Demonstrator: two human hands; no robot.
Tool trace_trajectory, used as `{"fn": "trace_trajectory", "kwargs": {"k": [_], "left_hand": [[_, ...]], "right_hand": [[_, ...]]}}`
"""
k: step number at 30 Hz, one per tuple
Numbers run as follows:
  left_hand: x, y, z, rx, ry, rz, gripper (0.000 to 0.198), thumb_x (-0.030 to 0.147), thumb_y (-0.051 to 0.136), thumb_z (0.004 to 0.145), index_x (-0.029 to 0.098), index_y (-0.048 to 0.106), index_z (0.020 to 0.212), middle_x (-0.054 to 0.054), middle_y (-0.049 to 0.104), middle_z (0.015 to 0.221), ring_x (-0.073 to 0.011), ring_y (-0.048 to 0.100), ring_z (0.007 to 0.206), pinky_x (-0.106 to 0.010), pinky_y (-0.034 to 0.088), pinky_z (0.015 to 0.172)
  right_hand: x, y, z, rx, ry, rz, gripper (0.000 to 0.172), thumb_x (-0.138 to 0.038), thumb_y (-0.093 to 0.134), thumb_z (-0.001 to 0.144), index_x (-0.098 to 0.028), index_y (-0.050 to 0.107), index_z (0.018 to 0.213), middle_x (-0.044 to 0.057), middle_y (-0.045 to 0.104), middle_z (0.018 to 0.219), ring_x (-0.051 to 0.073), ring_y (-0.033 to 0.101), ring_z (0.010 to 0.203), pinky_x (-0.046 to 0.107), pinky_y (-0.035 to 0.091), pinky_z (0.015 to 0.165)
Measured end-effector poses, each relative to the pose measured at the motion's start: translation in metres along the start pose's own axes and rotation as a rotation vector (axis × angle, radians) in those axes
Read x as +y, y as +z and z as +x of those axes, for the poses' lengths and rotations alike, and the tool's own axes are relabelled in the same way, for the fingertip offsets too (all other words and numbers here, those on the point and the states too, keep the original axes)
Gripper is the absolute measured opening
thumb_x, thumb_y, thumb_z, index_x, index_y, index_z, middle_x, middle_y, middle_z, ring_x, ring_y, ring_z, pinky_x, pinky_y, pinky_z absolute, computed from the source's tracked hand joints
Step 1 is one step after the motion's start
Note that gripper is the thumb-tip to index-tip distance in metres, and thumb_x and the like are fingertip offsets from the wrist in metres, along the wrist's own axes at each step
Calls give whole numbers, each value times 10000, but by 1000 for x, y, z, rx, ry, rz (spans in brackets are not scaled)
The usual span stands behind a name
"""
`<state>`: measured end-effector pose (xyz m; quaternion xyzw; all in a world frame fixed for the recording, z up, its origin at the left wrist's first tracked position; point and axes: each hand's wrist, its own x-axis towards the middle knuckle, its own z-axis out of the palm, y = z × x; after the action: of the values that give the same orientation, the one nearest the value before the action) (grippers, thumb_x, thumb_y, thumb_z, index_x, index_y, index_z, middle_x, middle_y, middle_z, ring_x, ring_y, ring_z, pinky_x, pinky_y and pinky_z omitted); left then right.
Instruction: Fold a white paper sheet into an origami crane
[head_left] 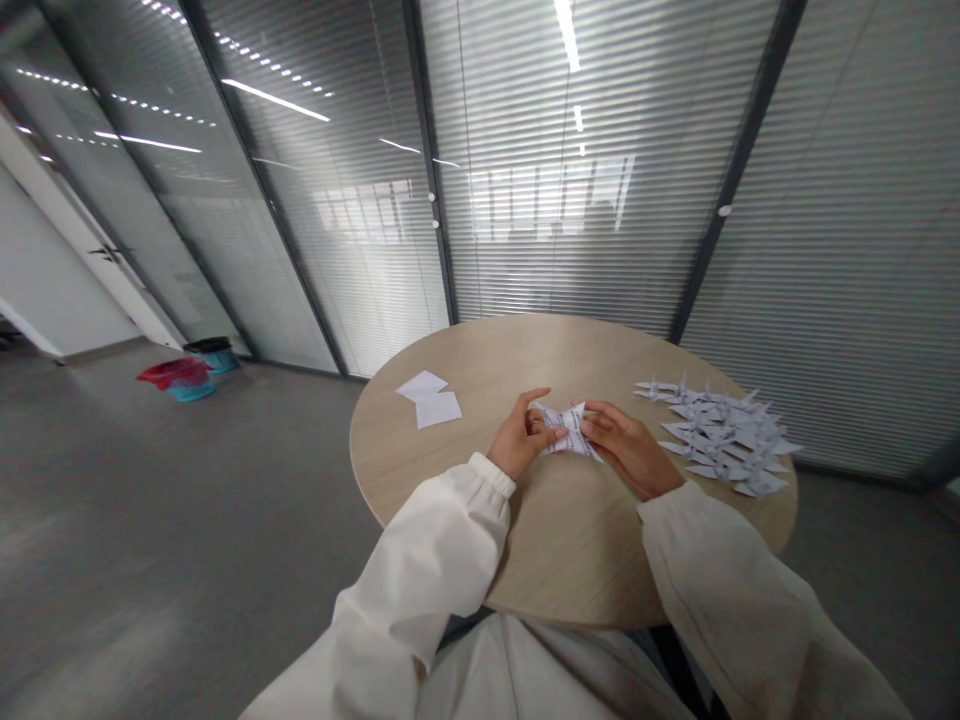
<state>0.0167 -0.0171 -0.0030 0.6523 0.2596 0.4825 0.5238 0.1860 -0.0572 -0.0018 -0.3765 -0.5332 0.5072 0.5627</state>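
Between my two hands is a partly folded piece of printed paper, white with dark text and several pointed corners. My left hand pinches its left side, thumb on top and index finger stretched out beyond it. On the opposite side my right hand grips the paper between thumb and fingers. The paper is held up just over the round wooden table. Parts of its edges are hidden by my fingers.
Several folded paper cranes lie in a pile at the table's right. Square paper sheets rest at the left. Glass partitions with blinds stand behind the table. Lined bins are on the floor far left.
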Motion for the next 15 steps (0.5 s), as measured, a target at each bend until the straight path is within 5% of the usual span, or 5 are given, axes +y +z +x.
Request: {"fn": "trace_trajectory", "kwargs": {"k": [15], "left_hand": [[-7, -5, 2, 1, -26, 188, 704, 206, 615, 699, 253, 290, 1321, 64, 435, 681, -51, 450, 533, -148, 423, 438]], "right_hand": [[-2, -1, 1, -73, -89, -249, 348, -373, 642, 707, -202, 610, 1009, 31, 651, 833, 184, 604, 784, 295, 487, 697]]}}
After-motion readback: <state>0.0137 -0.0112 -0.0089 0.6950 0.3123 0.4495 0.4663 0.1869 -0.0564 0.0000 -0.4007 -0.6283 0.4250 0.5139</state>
